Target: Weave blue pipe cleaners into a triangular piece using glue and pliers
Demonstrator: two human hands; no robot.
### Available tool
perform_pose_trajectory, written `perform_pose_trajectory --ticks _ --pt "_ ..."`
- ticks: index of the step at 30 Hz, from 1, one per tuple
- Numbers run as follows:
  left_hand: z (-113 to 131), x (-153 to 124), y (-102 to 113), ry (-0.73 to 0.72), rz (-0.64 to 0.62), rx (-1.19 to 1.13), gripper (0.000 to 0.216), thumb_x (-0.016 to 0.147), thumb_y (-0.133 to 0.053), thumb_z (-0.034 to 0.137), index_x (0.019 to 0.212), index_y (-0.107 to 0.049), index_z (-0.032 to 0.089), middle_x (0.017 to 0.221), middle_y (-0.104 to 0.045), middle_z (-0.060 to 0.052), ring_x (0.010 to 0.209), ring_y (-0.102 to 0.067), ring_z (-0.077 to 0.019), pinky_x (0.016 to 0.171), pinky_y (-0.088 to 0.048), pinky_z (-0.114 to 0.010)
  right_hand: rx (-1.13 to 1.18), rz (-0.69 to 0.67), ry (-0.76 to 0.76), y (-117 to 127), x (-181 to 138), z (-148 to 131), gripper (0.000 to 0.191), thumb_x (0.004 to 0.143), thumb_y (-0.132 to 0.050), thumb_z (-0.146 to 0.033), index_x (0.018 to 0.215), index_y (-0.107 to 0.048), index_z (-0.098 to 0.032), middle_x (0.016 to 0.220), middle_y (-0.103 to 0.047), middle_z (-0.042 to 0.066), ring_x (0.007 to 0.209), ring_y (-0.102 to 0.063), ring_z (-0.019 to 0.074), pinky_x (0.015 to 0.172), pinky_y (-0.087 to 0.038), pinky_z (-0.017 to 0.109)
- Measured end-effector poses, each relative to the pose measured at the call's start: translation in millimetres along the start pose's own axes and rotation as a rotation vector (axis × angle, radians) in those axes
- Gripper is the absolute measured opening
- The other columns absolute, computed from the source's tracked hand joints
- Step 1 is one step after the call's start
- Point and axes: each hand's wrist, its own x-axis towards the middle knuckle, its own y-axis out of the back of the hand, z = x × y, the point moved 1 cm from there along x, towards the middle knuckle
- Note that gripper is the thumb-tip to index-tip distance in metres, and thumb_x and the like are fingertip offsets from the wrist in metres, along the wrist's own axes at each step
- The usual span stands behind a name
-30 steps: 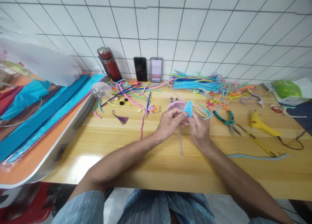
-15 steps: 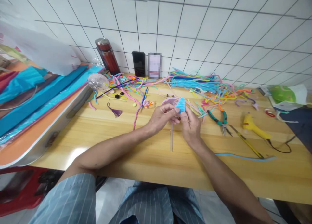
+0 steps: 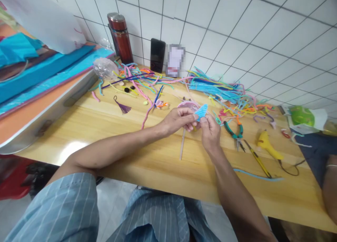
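My left hand (image 3: 177, 119) and my right hand (image 3: 210, 131) meet above the middle of the wooden table (image 3: 137, 154). Both pinch a small light-blue coiled pipe-cleaner piece (image 3: 201, 112) between thumb and fingers. A pale stick (image 3: 182, 148) hangs down from the hands toward the table. A pink round piece (image 3: 187, 105) lies just behind the left hand. A spread of loose coloured pipe cleaners (image 3: 210, 89) covers the table behind.
Green-handled pliers (image 3: 234, 131), a yellow-handled tool (image 3: 256, 158) and a yellow glue gun (image 3: 266, 143) lie right of the hands. A blue pipe cleaner (image 3: 256, 176) lies near the front edge. A red flask (image 3: 120, 33) and two phones (image 3: 158, 55) stand at the tiled wall. Blue sheets (image 3: 39, 77) lie left.
The view has swung left and tilted. My hands stay together on the blue piece, which has turned to a more slanted pose.
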Motion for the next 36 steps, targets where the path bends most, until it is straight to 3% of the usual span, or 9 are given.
perform_pose_trajectory --ticks 7,11,15,22,29,36 --pt "0 0 -4 0.097 -0.038 -0.209 0.04 0.086 -0.085 0.046 0.086 -0.062 0.014 0.075 -0.077 -0.004 0.059 -0.073 -0.012 0.057 -0.059 -0.022 0.001 -0.011 0.041 -2 1 -5 0.046 0.103 -0.054 -0.057 0.07 -0.051 -0.025 0.064 -0.048 -0.004 0.063 -0.043 0.0164 0.061 -0.035 0.031" --pt "-2 -1 -6 0.125 0.032 -0.182 0.036 0.088 -0.084 0.041 0.082 -0.061 0.014 0.071 -0.076 -0.002 0.057 -0.071 -0.0103 0.057 -0.058 -0.02 0.018 0.039 0.047 -7 -1 -3 0.049 0.101 -0.058 -0.059 0.067 -0.049 -0.025 0.062 -0.046 -0.003 0.062 -0.041 0.0167 0.061 -0.034 0.032" --pt "-2 -5 -11 0.063 0.096 -0.122 0.034 0.091 -0.081 0.04 0.083 -0.06 0.014 0.072 -0.075 -0.001 0.058 -0.07 -0.0091 0.061 -0.059 -0.021 0.045 0.099 0.047 -13 -4 -1 0.052 0.101 -0.055 -0.063 0.066 -0.048 -0.026 0.063 -0.047 -0.002 0.062 -0.041 0.0171 0.062 -0.035 0.033" --pt "-3 -11 -18 -0.02 0.075 -0.102 0.039 0.087 -0.083 0.045 0.081 -0.059 0.015 0.071 -0.073 0.001 0.059 -0.069 -0.0089 0.062 -0.059 -0.021 0.059 0.17 0.064 -18 -7 -9 0.053 0.103 -0.049 -0.065 0.066 -0.047 -0.026 0.062 -0.048 -0.002 0.062 -0.043 0.017 0.059 -0.037 0.032" --pt "-4 -7 -14 -0.035 0.008 -0.108 0.046 0.087 -0.079 0.058 0.095 -0.064 0.015 0.07 -0.072 0.001 0.057 -0.07 -0.0121 0.059 -0.06 -0.024 0.067 0.132 0.082 -11 -8 -10 0.049 0.104 -0.051 -0.061 0.069 -0.048 -0.026 0.063 -0.049 -0.003 0.062 -0.045 0.0173 0.059 -0.037 0.032" --pt "-11 -6 -8 -0.071 0.055 -0.007 0.051 0.083 -0.081 0.061 0.08 -0.064 0.013 0.07 -0.072 -0.001 0.054 -0.066 -0.0097 0.055 -0.056 -0.022 0.066 0.092 0.086 -17 -10 -5 0.048 0.106 -0.048 -0.059 0.071 -0.049 -0.026 0.065 -0.049 -0.003 0.061 -0.046 0.0162 0.061 -0.036 0.033"
